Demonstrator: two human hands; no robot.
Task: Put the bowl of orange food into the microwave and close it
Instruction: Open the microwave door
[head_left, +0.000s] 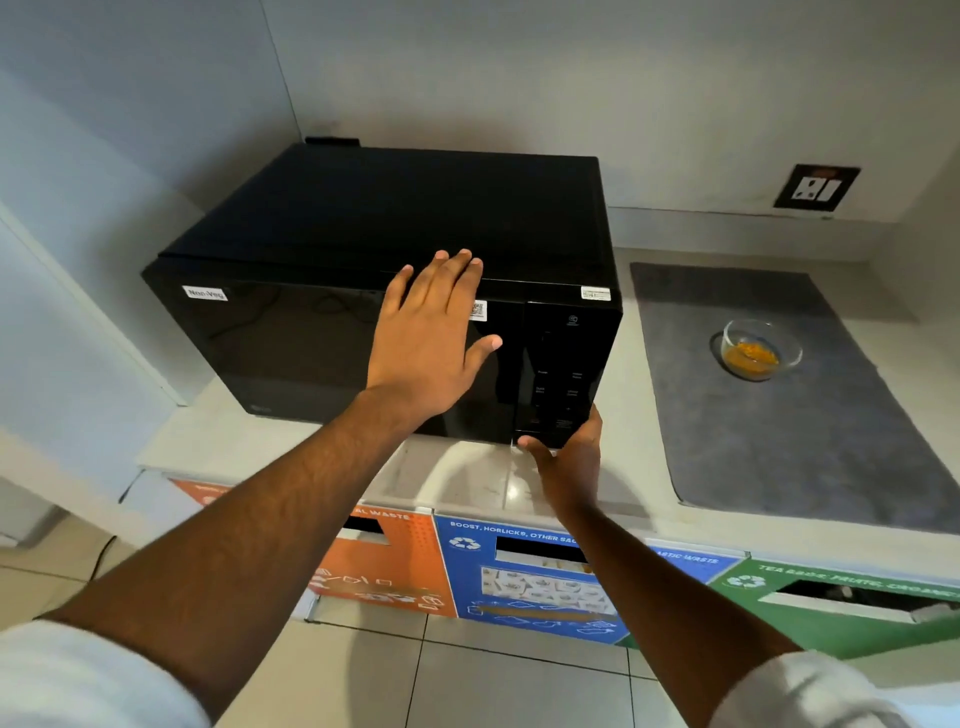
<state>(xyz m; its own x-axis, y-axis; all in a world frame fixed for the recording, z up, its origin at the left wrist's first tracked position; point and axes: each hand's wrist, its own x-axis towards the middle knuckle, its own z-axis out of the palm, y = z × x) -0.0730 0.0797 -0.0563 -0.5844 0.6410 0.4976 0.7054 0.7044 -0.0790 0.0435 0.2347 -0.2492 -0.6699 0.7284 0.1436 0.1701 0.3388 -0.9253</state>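
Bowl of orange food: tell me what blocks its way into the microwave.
The microwave door is shut, so the cavity is closed off. The left hand lies flat on the door and the right hand is at the lower right corner. The bowl sits on the grey mat to the right, untouched.

The microwave (384, 291) stands on the counter (467, 483), in the corner. To its right, the bowl (759, 349) sits on a mat (810, 436). 3 waste bins (535, 577) line up below the counter's front edge.

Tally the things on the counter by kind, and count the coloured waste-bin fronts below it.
Microwave: 1
Glass bowl of orange food: 1
Grey mat: 1
Orange bin front: 1
Blue bin front: 1
Green bin front: 1
Total: 6
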